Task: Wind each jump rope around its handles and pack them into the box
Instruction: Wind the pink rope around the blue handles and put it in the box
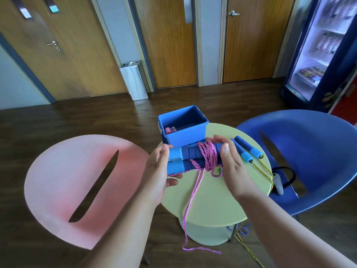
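While my left hand (160,167) clamps the two blue handles (185,157) side by side at centre frame, its grip closed around their pale-blue ends, my right hand (229,161) sits at the other end of the pair with fingers loosely spread, thumb in front and fingertips behind, steadying the bundle and, as far as I can tell, not pinching the cord itself. The pink rope (208,155) is already coiled in several turns around the middle of the handles, and its free length drops over the near edge of the round yellow-green counter (212,200) to a loose tail on the floor at lower centre. The blue box (183,125) stands open just behind the handles, something pink and small already lying in its bottom. A second pair of blue handles (248,149), with a yellow rope (267,171) trailing off the counter's right edge, lies unwound just right of my right hand. To finish this winding well, I judge the handles should stay pressed parallel, each new turn laid snug beside the last rather than piled on top, with light tension kept on the hanging cord so it does not snag the counter edge, and the tail tucked under a turn before packing.
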Available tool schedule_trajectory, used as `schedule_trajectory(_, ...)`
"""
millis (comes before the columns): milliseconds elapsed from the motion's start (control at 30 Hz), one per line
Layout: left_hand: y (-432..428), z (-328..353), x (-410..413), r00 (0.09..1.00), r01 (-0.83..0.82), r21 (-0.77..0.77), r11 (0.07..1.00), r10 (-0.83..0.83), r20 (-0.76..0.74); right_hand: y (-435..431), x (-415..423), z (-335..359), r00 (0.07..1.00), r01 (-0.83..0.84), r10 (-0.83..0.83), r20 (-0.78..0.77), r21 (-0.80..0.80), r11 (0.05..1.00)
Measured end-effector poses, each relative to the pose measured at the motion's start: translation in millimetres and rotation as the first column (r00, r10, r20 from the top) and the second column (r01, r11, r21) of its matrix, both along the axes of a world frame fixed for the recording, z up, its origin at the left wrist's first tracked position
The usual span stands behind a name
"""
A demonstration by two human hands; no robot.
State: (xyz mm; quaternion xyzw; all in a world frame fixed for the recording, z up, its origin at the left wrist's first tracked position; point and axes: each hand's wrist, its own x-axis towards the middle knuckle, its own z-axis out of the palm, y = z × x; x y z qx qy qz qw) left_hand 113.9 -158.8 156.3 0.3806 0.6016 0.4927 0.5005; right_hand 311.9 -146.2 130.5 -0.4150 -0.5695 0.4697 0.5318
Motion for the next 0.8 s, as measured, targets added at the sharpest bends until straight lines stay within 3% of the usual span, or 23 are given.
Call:
schedule_trajectory(67, 1, -1, 7, 0.995, -0.016, -0.038, 0.999, 0.019, 0.094, 1, 0, -2, 0.993, 0.031, -0.045, -0.105, -0.129, 0.991)
schedule_trajectory(133, 2, -2, 13, 0.980, -0.025, -0.027, 0.999, 0.030, 0.196, 5, 3, -6, 0.993, 0.039, -0.064, -0.100, -0.231, 0.972)
schedule_trajectory(300, 2, -14, 26, 0.965, -0.093, 0.089, 0.992, 0.068, 0.253, 17, 17, -5, 0.988, -0.083, 0.013, -0.151, -0.463, 0.882)
schedule_trajectory(533, 4, -31, 64, 0.899, -0.199, 0.038, 0.979, 0.167, 0.405, 23, 46, -7, 0.999, -0.021, 0.008, -0.038, -0.337, 0.941)
schedule_trajectory(667, 10, -35, 80, 0.968, -0.224, -0.055, 0.973, 0.229, 0.102, 18, 48, -13, 0.999, 0.002, -0.011, -0.031, -0.279, 0.960)
schedule_trajectory(800, 11, -43, 76, 0.949, -0.292, 0.015, 0.956, 0.292, -0.117, 24, 52, -17, 0.995, -0.072, 0.088, 0.042, -0.281, 0.957)
